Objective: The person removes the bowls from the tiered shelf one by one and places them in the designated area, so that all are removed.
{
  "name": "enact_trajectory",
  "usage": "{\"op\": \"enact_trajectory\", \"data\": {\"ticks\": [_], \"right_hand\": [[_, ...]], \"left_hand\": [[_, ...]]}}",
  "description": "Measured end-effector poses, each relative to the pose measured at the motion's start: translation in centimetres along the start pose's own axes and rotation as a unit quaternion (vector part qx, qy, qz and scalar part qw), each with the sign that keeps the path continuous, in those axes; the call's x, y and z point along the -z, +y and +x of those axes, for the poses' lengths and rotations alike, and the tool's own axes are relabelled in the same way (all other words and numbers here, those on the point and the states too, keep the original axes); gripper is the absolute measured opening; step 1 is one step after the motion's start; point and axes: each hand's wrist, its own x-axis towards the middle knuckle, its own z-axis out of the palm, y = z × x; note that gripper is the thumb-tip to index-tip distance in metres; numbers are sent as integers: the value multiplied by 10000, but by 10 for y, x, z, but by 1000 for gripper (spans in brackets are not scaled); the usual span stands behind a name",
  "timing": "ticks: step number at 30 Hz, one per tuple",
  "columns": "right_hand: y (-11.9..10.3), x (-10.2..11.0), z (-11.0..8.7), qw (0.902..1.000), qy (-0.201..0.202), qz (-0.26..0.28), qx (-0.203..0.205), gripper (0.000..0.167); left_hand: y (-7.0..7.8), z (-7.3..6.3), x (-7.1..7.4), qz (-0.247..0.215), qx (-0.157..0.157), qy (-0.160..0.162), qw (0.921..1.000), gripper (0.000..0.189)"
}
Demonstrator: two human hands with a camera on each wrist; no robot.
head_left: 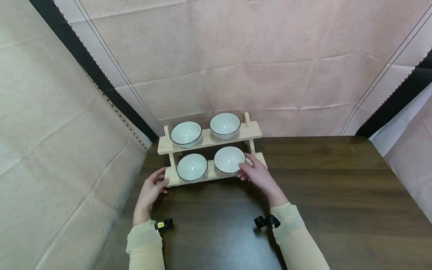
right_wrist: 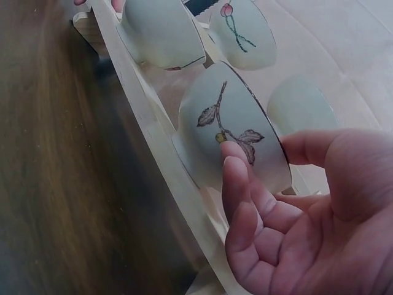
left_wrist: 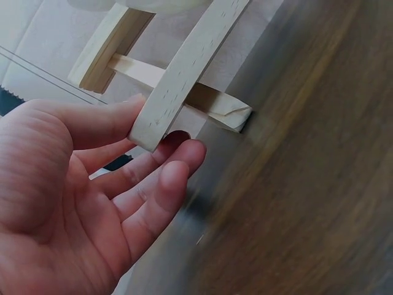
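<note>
A two-tier pale wooden rack (head_left: 209, 141) stands on the table with two white, dark-rimmed bowls on each tier. At the lower tier's left end, my left hand (head_left: 152, 189) pinches the board, seen close up in the left wrist view between thumb and fingers (left_wrist: 138, 196). My right hand (head_left: 258, 173) holds the lower right bowl (head_left: 229, 160) by its right side. In the right wrist view that bowl (right_wrist: 206, 126) shows a painted leafy sprig. Beside it on the lower tier sits the lower left bowl (head_left: 192, 167). The upper left bowl (head_left: 186, 134) and upper right bowl (head_left: 225, 125) rest above.
The dark brown wooden table (head_left: 337, 195) extends to the right and in front of the rack. Behind the rack hangs a pinkish cloth (head_left: 256, 75), and a pale cloth (head_left: 67, 157) slopes along the left side. Black strips (head_left: 101, 75) edge the cloths.
</note>
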Motion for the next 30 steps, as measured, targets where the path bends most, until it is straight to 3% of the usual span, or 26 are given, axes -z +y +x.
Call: {"op": "enact_trajectory", "data": {"ticks": [30], "right_hand": [[-4,-7,-1,9991,215,350,-119,65]], "left_hand": [[-2,1,3,224,42,-52,9997,59]]}}
